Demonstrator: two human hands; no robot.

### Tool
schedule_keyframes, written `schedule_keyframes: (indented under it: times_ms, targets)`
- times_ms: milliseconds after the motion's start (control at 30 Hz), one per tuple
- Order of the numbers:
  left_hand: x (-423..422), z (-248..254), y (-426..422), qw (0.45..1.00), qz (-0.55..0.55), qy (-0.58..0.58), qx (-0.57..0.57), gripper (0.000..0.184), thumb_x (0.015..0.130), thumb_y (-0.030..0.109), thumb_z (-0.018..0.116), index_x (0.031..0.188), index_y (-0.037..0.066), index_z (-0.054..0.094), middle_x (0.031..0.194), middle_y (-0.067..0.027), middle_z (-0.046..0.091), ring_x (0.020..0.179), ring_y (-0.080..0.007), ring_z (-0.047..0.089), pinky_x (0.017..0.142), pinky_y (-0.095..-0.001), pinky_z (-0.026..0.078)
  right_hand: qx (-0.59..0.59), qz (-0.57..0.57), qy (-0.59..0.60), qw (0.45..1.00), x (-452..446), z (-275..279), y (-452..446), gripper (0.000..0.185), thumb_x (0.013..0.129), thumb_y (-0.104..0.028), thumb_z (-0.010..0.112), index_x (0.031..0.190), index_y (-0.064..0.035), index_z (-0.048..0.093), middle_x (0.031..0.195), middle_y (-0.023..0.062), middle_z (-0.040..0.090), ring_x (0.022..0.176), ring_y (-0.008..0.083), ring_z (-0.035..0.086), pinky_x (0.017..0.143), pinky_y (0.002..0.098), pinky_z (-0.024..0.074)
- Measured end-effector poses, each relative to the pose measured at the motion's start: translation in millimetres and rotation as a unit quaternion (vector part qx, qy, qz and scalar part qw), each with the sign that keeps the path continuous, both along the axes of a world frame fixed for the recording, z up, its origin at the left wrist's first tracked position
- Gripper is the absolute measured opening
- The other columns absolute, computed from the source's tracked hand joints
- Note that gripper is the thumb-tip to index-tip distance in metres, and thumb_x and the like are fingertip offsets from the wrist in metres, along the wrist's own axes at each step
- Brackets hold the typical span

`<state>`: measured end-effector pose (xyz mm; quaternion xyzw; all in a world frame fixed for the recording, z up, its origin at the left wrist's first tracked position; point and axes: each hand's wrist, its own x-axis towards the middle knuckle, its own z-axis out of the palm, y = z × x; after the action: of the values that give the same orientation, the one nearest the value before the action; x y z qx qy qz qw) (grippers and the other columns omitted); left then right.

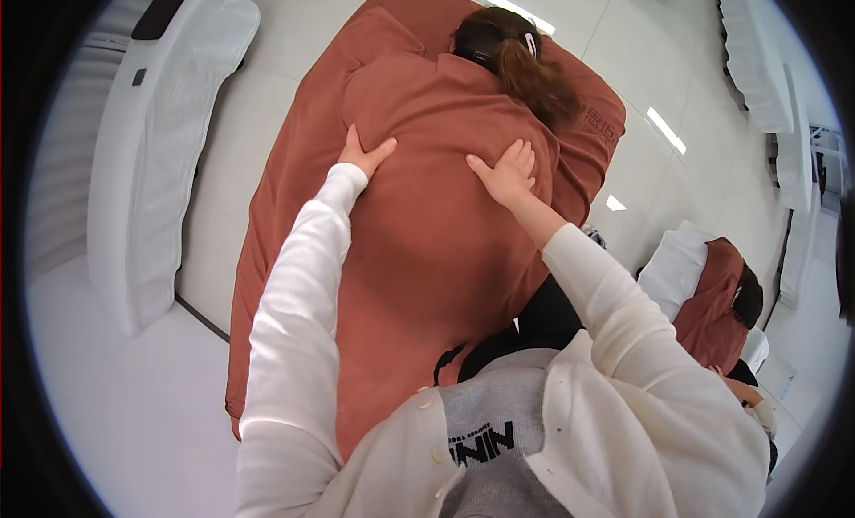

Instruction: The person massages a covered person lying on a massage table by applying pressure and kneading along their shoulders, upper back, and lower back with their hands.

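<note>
A rust-red sheet [419, 197] covers a person lying on a bed, with only the back of the head [512, 55] showing at the far end, hair tied and held by a pale clip [531, 44]. My left hand [363, 153] rests on the sheet over the left side of the person's upper back, thumb spread from the fingers, some of which are hidden. Across from it, my right hand [509, 173] lies on the sheet over the right side, palm down with thumb apart. Both hands are open and hold nothing.
White-covered beds [160, 162] stand at the left, and others [757, 64] line the right. At lower right is another bed with a white cover [675, 273] and a rust-red cloth [712, 313]; a person is partly visible nearby. Pale floor tiles [623, 37] lie between.
</note>
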<state>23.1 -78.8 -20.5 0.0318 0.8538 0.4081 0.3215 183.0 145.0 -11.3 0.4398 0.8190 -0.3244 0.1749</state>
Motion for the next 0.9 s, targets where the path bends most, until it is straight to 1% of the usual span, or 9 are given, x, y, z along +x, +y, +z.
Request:
schedule_keyframes:
  times_ms: [133, 167, 267, 400, 500, 667, 733, 833, 900]
  targets:
    - [-3, -2, -3, 0.992, -0.100, 0.023, -0.073, 0.131, 0.062, 0.057, 0.084, 0.152, 0.000, 0.008, 0.150, -0.0250, 0.033, 0.139, -0.0353, 0.035, 0.113, -0.0388, 0.033, -0.024, 0.052, 0.020, 0.998, 17, 10, 0, 0.132, 0.071, -0.069, 0.070, 0.151, 0.0070, -0.002, 0.160, 0.0232, -0.002, 0.149, 0.0371, -0.003, 0.114, 0.0623, 0.0143]
    - [-3, -5, 2, 0.986, -0.090, 0.019, -0.136, 0.135, 0.059, 0.064, 0.082, 0.152, 0.002, 0.007, 0.151, -0.0251, 0.029, 0.141, -0.0355, 0.032, 0.114, -0.0393, 0.033, -0.019, 0.061, 0.010, 0.998, 16, 14, -2, 0.134, 0.070, -0.069, 0.072, 0.151, 0.0071, -0.002, 0.160, 0.0237, -0.003, 0.149, 0.0375, -0.003, 0.114, 0.0626, 0.0140]
    - [5, 18, 29, 0.973, -0.040, 0.022, -0.226, 0.130, 0.063, 0.069, 0.076, 0.153, 0.004, 0.009, 0.150, -0.0261, 0.031, 0.140, -0.0367, 0.033, 0.113, -0.0403, 0.034, 0.007, 0.016, -0.016, 1.000, -10, 18, -11, 0.136, 0.068, -0.072, 0.071, 0.151, 0.0074, -0.001, 0.160, 0.0247, -0.003, 0.149, 0.0374, -0.003, 0.114, 0.0629, 0.0138]
    - [-3, -4, 24, 0.975, -0.003, 0.019, -0.220, 0.124, 0.068, 0.071, 0.071, 0.153, 0.005, 0.010, 0.150, -0.0270, 0.032, 0.139, -0.0371, 0.034, 0.112, -0.0409, 0.035, -0.007, 0.003, -0.029, 1.000, -22, 13, -3, 0.132, 0.070, -0.073, 0.067, 0.151, 0.0070, 0.001, 0.160, 0.0239, -0.002, 0.149, 0.0368, -0.004, 0.114, 0.0631, 0.0134]
    - [-10, -4, 1, 0.999, -0.020, -0.025, -0.037, 0.120, 0.070, 0.063, 0.075, 0.153, 0.003, 0.010, 0.150, -0.0260, 0.032, 0.139, -0.0354, 0.036, 0.112, -0.0391, 0.035, -0.025, 0.016, 0.005, 1.000, -9, 1, 4, 0.131, 0.071, -0.071, 0.069, 0.151, 0.0063, -0.001, 0.160, 0.0227, -0.002, 0.149, 0.0369, -0.004, 0.114, 0.0627, 0.0135]
    - [-7, -8, -5, 0.991, -0.104, -0.008, -0.081, 0.130, 0.062, 0.060, 0.082, 0.153, 0.003, 0.007, 0.151, -0.0254, 0.030, 0.139, -0.0365, 0.035, 0.114, -0.0387, 0.033, -0.045, 0.072, 0.019, 0.996, 17, 18, 4, 0.134, 0.069, -0.066, 0.075, 0.151, 0.0061, -0.004, 0.160, 0.0229, -0.004, 0.149, 0.0384, -0.005, 0.114, 0.0619, 0.0135]
    - [-3, -3, 10, 0.984, -0.071, 0.021, -0.160, 0.130, 0.063, 0.062, 0.080, 0.153, 0.004, 0.007, 0.152, -0.0257, 0.029, 0.139, -0.0376, 0.034, 0.114, -0.0395, 0.034, -0.003, 0.039, 0.018, 0.999, 8, 20, -5, 0.130, 0.072, -0.066, 0.072, 0.151, 0.0065, -0.002, 0.160, 0.0234, -0.003, 0.149, 0.0381, -0.004, 0.114, 0.0620, 0.0139]
    - [0, 2, 31, 0.981, 0.002, 0.021, -0.193, 0.126, 0.066, 0.063, 0.078, 0.153, 0.004, 0.009, 0.152, -0.0260, 0.029, 0.139, -0.0374, 0.035, 0.113, -0.0393, 0.034, 0.020, 0.007, -0.021, 1.000, -19, 19, -11, 0.125, 0.075, -0.066, 0.068, 0.151, 0.0070, 0.000, 0.160, 0.0232, -0.003, 0.149, 0.0373, -0.003, 0.114, 0.0619, 0.0142]
    - [-9, -23, 16, 0.990, 0.011, 0.033, -0.135, 0.124, 0.067, 0.062, 0.077, 0.153, 0.004, 0.010, 0.152, -0.0256, 0.030, 0.139, -0.0368, 0.035, 0.113, -0.0391, 0.034, 0.012, 0.009, -0.008, 1.000, -17, 15, -8, 0.123, 0.077, -0.066, 0.067, 0.151, 0.0071, 0.001, 0.160, 0.0232, -0.003, 0.149, 0.0371, -0.003, 0.114, 0.0619, 0.0140]
